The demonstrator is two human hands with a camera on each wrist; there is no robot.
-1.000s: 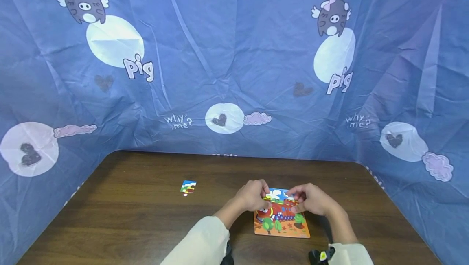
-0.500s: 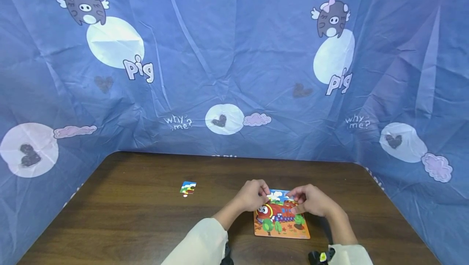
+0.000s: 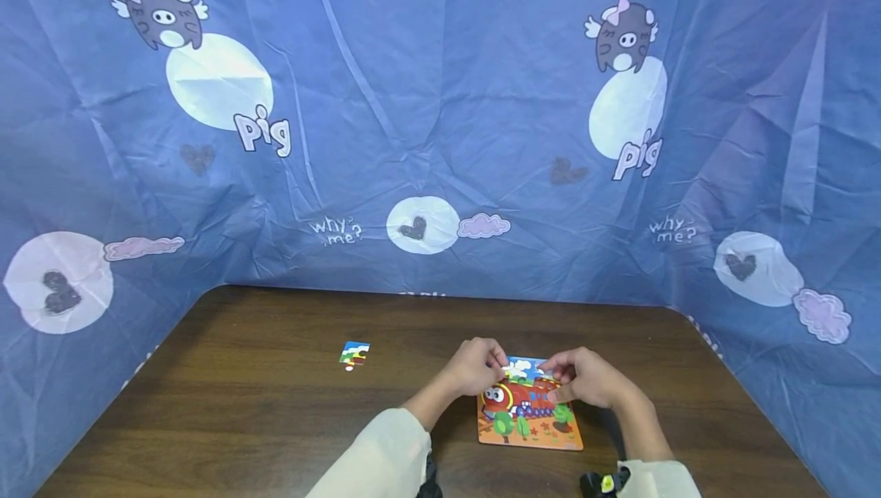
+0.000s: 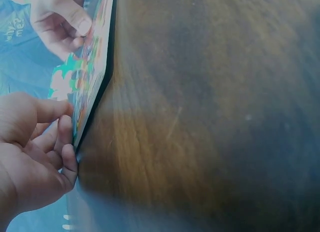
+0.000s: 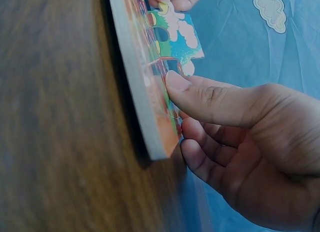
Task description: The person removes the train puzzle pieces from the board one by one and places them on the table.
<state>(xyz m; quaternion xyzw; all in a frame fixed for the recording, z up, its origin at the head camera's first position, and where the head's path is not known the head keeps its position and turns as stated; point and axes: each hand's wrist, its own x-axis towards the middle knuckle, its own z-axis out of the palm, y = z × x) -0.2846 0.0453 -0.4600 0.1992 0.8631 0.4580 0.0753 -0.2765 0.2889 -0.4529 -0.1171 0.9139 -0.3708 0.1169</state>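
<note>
A square jigsaw puzzle point(image 3: 530, 433) with a red cartoon train lies in front of me, right of centre. At its far side, a piece with white clouds point(image 5: 182, 34) stands tilted up from the picture in the wrist views. My left hand point(image 3: 477, 366) pinches this piece near its left edge, fingers curled at the puzzle's upper left. The right hand point(image 3: 585, 377) holds the opposite side by the tab, its thumb point(image 5: 210, 99) over the train picture and its other fingers curled by the board's edge. Part of the piece is hidden behind the fingers.
Another puzzle piece point(image 3: 354, 353), blue, green and yellow, lies to the left on the brown wooden table point(image 3: 275, 406). Beside it is a small pale round spot point(image 3: 349, 368). A blue printed curtain point(image 3: 440, 138) hangs behind the table.
My left thumb has drawn back off the train picture, so the train's face now shows. The right hand stays nearly where it was.
</note>
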